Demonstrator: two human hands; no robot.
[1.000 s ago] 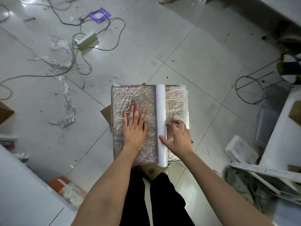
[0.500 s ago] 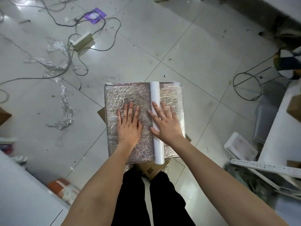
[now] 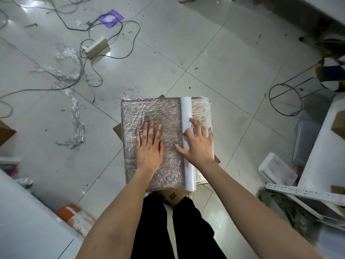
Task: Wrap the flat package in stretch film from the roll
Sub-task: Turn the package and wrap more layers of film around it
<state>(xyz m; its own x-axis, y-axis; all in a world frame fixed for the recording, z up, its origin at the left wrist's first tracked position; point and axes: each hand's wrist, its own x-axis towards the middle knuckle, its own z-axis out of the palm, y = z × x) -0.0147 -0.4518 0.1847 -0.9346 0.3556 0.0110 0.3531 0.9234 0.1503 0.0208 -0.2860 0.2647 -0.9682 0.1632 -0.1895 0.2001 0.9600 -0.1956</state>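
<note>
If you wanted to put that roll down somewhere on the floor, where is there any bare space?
The widest bare tiles lie beyond the package, toward the top right, between it and the wire stand. A smaller bare patch sits left of the package, past the film scraps. It is crowded upper left with cables and a power strip, and lower right with the white tray and clutter.

Flat package (image 3: 155,113) is showing crinkled, glossy clear film over its top — light is glinting off the wrinkles. Roll (image 3: 187,113) is looking smooth, matt white. At 11 o'clock, shiny floor tiles (image 3: 186,43) are reflecting light — crumpled film scraps (image 3: 76,128) are glistening.
</note>
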